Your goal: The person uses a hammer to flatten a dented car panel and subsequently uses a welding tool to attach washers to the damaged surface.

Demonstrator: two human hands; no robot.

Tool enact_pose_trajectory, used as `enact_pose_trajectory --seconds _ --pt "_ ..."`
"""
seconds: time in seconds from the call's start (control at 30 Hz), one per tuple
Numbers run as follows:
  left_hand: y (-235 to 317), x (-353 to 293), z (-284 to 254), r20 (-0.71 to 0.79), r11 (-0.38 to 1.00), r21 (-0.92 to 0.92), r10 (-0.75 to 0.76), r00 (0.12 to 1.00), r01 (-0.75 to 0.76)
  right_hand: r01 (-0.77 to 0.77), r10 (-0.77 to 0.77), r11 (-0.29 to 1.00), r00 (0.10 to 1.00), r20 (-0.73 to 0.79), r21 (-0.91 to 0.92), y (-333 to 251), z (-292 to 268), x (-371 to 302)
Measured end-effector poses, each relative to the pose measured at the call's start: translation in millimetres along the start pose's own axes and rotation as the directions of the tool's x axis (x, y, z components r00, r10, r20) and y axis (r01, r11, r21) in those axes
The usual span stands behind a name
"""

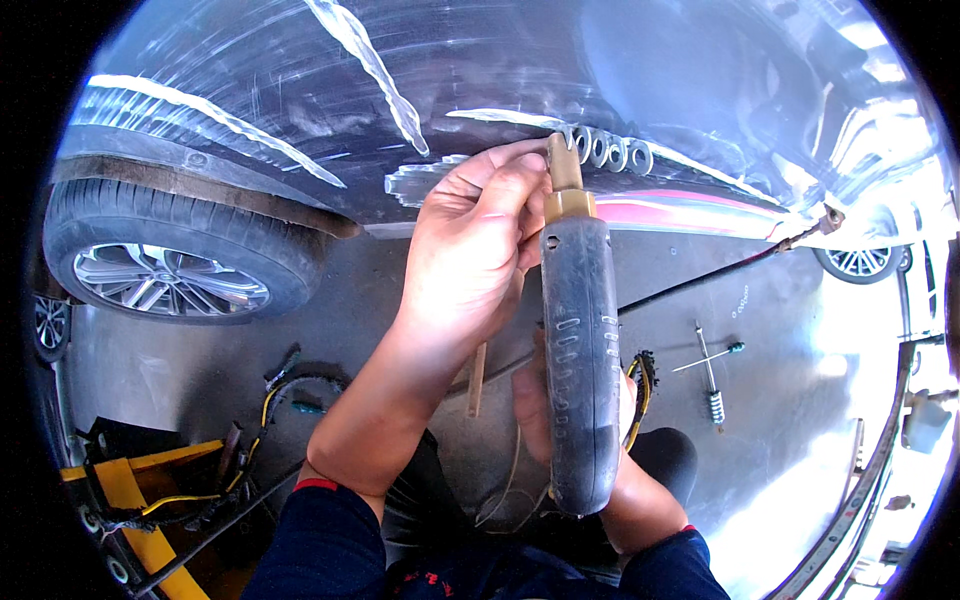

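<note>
- Over my feed, the black tool (580, 370) stands lengthwise in the middle of the view; its brass tip (563, 165) is at the car panel (500, 60), though whether it touches or stops just short, I can't say.
- Beside that tip, about four washers (606, 150) sit in a row along a bright scraped streak (500, 115); I take the even line to be deliberate, each ring having its own spot on bare metal.
- The left hand (475, 215) has thumb and fingers drawn together next to the brass tip, probably to guide or steady; whether they pinch anything, I can't make out.
- The right hand (530, 405) is mostly hidden behind the tool; its fingers look curled round the body, presumably to bear the weight; how tightly, I can't see.
- Beyond the tool, a dark rod (710, 275) slants rightward, ending near the panel's lower edge.
- Farther out, I see a crossed metal tool (710, 370) lying on the floor (770, 330) to the right; leftward, a yellow-and-black cable (262, 412) loops near a yellow frame (145, 520), and a wheel (180, 275) stands below the panel.
</note>
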State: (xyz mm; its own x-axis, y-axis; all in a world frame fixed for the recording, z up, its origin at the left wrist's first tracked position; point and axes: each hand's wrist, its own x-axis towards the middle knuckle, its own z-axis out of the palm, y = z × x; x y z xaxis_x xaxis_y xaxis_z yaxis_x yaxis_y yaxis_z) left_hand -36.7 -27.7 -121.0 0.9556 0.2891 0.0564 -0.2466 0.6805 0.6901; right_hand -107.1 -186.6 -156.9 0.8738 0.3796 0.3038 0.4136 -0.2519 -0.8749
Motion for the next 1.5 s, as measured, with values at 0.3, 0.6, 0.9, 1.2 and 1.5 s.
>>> enact_pose_trajectory --seconds 0.3,0.6,0.9,1.2,1.5 --pt "1 -1 -4 0.053 1.000 0.000 -0.027 0.998 0.027 0.122 -0.117 0.987 0.992 0.050 -0.108 3 -7 6" --pt "0 -1 0 0.014 0.999 0.034 -0.005 1.000 0.004 0.105 -0.110 0.990 0.992 -0.056 -0.095 14 -2 3" --pt "3 -1 1 -0.008 0.998 0.058 -0.014 1.000 0.014 0.162 -0.167 0.981 0.985 -0.042 -0.102 6 -6 9" --pt "3 -6 2 -0.028 0.993 0.118 0.015 0.999 -0.011 -0.137 0.123 0.983 0.986 0.113 0.123 2 -12 4" --pt "14 -22 1 -0.183 0.983 -0.138 -0.148 0.972 0.124 -0.044 0.048 0.993 0.998 -0.035 0.112 13 -1 -2"
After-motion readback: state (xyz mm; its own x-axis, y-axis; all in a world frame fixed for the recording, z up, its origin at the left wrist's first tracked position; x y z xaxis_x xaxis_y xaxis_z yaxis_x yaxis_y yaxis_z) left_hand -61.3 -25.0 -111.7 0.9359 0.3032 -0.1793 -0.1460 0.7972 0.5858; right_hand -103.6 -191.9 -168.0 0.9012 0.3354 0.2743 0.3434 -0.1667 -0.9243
